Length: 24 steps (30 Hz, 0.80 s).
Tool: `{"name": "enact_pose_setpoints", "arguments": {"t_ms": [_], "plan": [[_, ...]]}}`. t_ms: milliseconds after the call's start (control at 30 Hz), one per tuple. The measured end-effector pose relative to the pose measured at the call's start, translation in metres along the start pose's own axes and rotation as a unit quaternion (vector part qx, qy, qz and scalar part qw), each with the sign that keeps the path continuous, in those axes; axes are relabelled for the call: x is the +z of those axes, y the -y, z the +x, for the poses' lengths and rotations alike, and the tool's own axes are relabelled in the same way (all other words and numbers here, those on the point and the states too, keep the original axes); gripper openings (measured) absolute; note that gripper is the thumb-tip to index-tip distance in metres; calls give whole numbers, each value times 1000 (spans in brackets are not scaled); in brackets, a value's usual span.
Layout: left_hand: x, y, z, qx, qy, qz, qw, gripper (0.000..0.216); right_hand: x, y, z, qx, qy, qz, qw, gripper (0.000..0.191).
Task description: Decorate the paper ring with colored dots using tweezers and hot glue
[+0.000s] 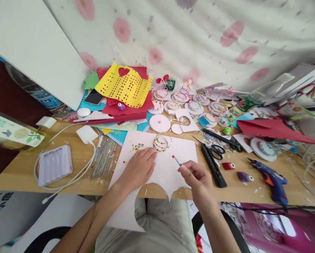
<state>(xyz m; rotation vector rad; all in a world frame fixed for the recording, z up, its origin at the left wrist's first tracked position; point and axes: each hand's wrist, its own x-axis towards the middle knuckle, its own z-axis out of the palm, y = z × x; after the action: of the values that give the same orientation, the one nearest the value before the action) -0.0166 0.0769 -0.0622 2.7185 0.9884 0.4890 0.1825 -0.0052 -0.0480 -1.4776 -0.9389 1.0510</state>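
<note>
You've got a smooth, matt paper sheet (165,170) on a wood desk (15,171); punched matt yellow paper (124,86); glue gun (274,182) in smooth plastic, slight sheen; clear, glossy bottle (265,90); shiny, metal-looking sticks (104,160); facing you, creased cloth curtain (178,35).

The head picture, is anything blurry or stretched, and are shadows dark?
In the head view, the flower-printed package at left looks smeared; in the head view, the clear bottle at right seems stretched; in the head view, shadows look soft near the left hand.
</note>
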Motion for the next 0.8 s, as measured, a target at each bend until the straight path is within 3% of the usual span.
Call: {"name": "enact_pose_setpoints", "arguments": {"t_ms": [133,333,633,800], "plan": [[-2,9,7,12,36,17,999,44,-8,-3,-2,2,2,-8,1000,39],[-11,12,9,36,51,28,998,40,-7,-6,-1,3,-7,8,1000,39],[-22,10,-27,32,53,-25,998,38,11,1,-3,3,20,17,1000,40],[-24,11,-34,38,67,-39,996,41,19,0,-6,9,34,24,999,37]]}}
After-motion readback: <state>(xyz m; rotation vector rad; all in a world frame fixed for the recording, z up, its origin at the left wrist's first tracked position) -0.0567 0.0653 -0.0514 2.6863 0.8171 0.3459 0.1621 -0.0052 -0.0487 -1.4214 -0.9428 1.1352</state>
